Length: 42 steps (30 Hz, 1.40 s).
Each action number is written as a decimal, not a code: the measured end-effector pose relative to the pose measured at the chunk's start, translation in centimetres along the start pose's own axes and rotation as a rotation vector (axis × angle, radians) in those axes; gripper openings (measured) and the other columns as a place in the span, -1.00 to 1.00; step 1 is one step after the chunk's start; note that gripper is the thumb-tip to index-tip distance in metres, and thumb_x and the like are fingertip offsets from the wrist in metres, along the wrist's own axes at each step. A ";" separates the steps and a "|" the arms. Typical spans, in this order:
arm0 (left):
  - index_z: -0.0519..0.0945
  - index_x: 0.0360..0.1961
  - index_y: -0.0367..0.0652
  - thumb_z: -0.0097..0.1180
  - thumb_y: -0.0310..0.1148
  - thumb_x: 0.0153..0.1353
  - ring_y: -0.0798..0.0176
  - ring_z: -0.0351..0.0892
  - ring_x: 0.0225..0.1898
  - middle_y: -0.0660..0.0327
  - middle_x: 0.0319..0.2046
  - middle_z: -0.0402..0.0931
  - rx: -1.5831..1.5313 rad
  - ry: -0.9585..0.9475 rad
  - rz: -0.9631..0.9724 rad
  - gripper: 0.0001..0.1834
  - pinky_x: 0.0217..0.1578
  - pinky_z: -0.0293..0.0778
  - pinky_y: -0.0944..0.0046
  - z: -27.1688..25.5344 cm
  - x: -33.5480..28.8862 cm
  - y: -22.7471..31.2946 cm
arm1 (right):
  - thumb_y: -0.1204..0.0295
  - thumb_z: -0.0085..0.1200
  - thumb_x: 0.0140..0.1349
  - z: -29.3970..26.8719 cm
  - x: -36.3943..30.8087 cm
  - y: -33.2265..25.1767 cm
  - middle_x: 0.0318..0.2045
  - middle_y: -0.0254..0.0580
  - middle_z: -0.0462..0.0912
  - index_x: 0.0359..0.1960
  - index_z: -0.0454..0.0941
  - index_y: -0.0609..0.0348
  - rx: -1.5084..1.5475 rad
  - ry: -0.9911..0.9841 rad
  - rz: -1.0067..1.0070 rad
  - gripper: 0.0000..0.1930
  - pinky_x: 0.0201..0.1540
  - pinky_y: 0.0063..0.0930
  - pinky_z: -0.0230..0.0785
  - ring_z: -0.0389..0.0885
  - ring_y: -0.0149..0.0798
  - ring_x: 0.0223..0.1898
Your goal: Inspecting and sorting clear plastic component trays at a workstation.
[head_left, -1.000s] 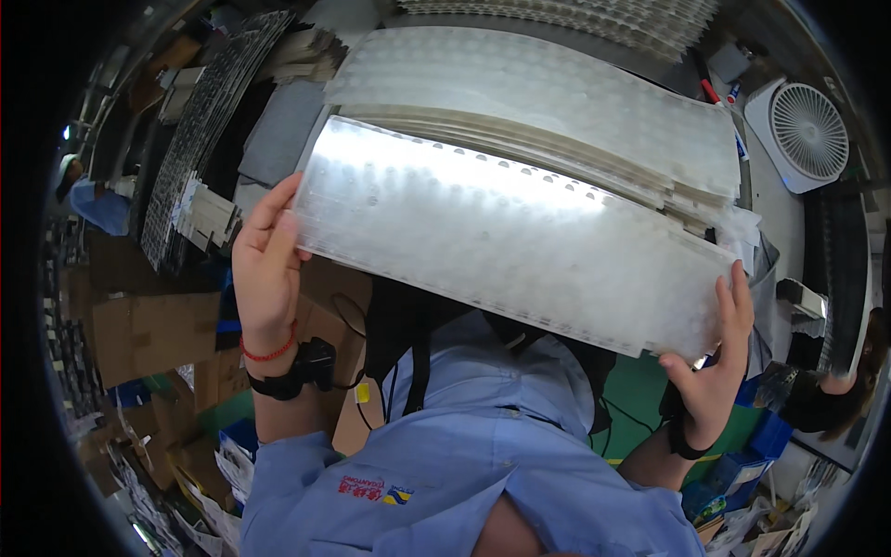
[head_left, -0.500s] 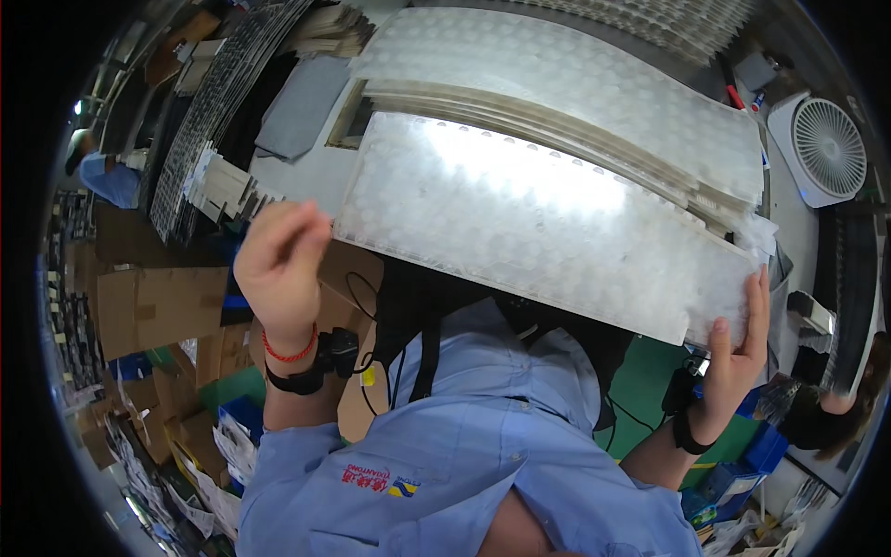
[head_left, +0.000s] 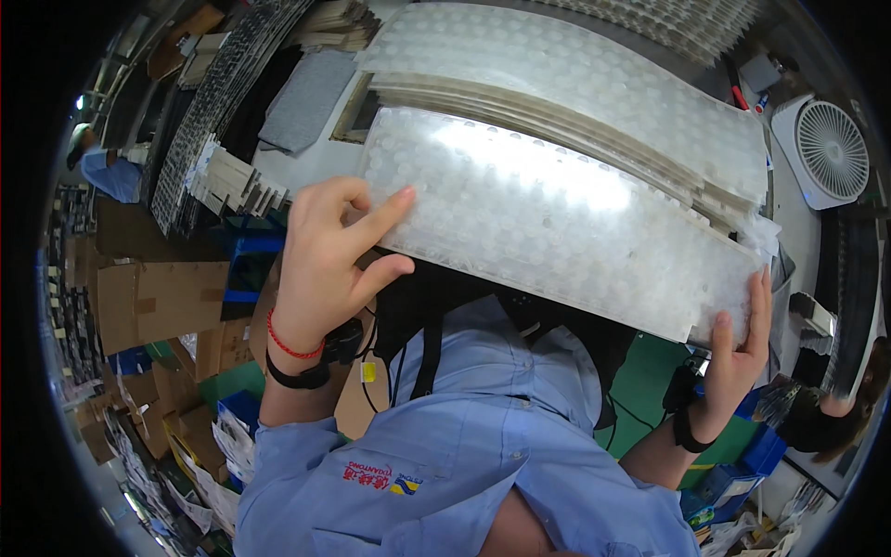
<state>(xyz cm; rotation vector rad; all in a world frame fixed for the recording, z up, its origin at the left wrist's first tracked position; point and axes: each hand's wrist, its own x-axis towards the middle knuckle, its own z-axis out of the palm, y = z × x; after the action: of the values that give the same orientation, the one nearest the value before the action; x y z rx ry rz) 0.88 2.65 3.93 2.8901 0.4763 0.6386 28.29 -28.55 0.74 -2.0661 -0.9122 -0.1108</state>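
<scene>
A long, shiny silvery panel point(head_left: 538, 223) with a bubble-like dotted surface lies in front of me, its near edge jutting over my lap. My left hand point(head_left: 329, 251) is at its left end, thumb and fingers apart. The index fingertip reaches onto the top face, while the thumb lies just off the near edge. At the opposite end, my right hand point(head_left: 736, 353) holds the near right corner, with the thumb at the near edge and the fingers along the end. Behind the panel sits a stack of similar sheets point(head_left: 566, 79).
A white fan point(head_left: 821, 153) stands at the right. Grey cloth point(head_left: 306, 102) and a bundle of pale strips point(head_left: 227, 181) lie at the left. Cardboard boxes point(head_left: 172, 302) stand lower left. Two other people are partly visible, one at the far left point(head_left: 109, 176), one at the right edge.
My left hand has moved right and onto the left end of the panel, its fingers spreading from a closer curl. The right hand stays at the right corner.
</scene>
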 end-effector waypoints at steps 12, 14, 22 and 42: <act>0.69 -0.28 -0.25 0.18 -0.01 0.18 0.25 0.56 -0.32 0.21 -0.40 0.64 -0.833 0.050 0.210 -0.56 -0.32 0.36 0.27 0.0 -3.1 -1.5 | 0.22 0.09 0.23 0.2 -0.2 0.4 0.32 0.07 0.24 0.29 0.22 0.38 0.253 0.016 0.086 -0.32 0.35 -0.29 0.00 0.20 -0.09 0.34; 0.50 0.04 -0.38 0.07 0.21 0.17 0.12 0.49 0.02 0.01 -0.06 0.53 -0.621 0.435 -0.029 -0.23 -0.06 0.37 0.21 1.9 -3.3 -3.2 | -0.05 0.04 0.24 0.6 0.1 0.2 0.34 0.08 0.19 0.32 0.13 0.45 0.250 0.070 -0.075 -0.16 0.34 -0.30 0.01 0.19 -0.11 0.34; 0.17 0.25 -0.58 -0.35 -0.06 0.46 0.01 0.20 0.32 -0.16 0.28 0.20 -0.733 0.405 -0.303 -0.32 0.31 0.09 0.14 6.2 -0.8 -0.7 | -0.17 -0.07 0.24 1.8 0.2 -0.2 0.34 0.09 0.18 0.31 0.12 0.47 0.239 0.112 -0.050 -0.09 0.34 -0.28 0.04 0.22 -0.09 0.32; 0.25 0.23 -0.51 -0.23 -0.49 0.32 0.02 0.20 0.31 -0.14 0.28 0.21 -0.729 0.454 -0.335 -0.53 0.33 0.08 0.12 5.1 -0.7 -0.5 | 0.44 -0.11 0.33 0.7 0.5 -0.4 0.26 0.13 0.32 0.27 0.19 0.51 0.482 0.170 0.096 -0.48 0.30 -0.34 0.12 0.33 -0.13 0.27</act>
<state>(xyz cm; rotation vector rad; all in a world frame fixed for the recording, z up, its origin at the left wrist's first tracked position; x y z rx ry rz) 2.35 2.57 -1.09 1.9301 0.6017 1.1254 28.19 -27.61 0.79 -1.6199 -0.6568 -0.0119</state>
